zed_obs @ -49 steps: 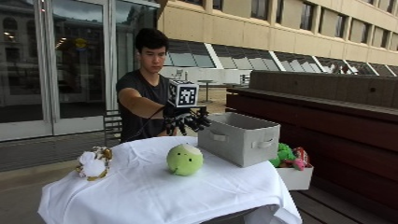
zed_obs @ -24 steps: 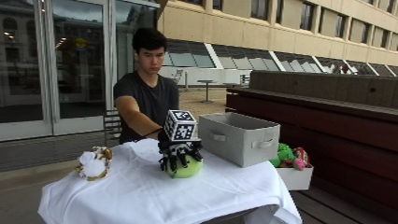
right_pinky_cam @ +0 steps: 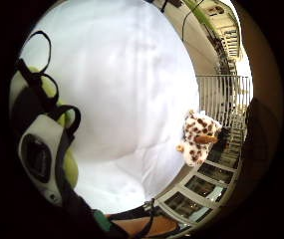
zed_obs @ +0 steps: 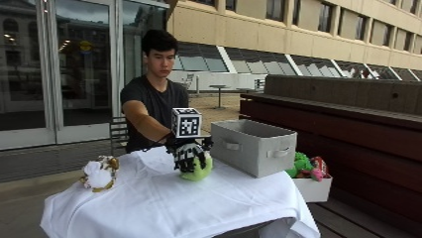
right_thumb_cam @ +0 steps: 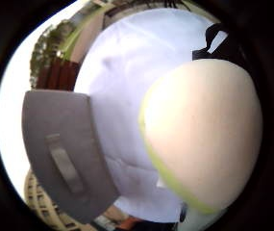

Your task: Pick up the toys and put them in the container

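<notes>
That round lime-green plush ball toy (zed_obs: 197, 170) looks light and squishy; gloved right hand (zed_obs: 188, 153) has fingers curled over its top; grey fabric container (zed_obs: 252, 147) just beside.

No readable text, labels, brands, numbers or signs anywhere in these views.

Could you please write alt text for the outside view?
A gloved right hand grips a green toy on a white-clothed table, beside a grey container. A spotted toy sits at the table's other end.
</notes>
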`<state>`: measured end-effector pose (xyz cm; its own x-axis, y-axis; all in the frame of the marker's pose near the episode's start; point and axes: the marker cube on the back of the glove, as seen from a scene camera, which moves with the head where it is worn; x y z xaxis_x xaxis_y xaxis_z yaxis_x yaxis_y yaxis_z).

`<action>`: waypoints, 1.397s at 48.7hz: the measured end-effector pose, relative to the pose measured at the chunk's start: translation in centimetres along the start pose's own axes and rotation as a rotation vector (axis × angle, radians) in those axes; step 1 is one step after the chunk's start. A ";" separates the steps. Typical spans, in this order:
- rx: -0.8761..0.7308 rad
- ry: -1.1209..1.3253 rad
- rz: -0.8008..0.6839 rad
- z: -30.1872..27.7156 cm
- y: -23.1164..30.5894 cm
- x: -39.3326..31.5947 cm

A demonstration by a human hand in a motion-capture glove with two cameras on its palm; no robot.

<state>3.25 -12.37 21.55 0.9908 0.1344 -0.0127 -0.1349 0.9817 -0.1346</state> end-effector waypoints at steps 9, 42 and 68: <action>0.049 -0.003 -0.039 -7.5 2.5 -0.8; 0.220 -0.051 -0.283 -28.9 11.2 -20.1; -0.008 0.034 -0.451 -23.9 13.8 -28.7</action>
<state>-26.91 -5.89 -3.64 0.9500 -0.3117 0.0166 0.3108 0.9399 -0.1417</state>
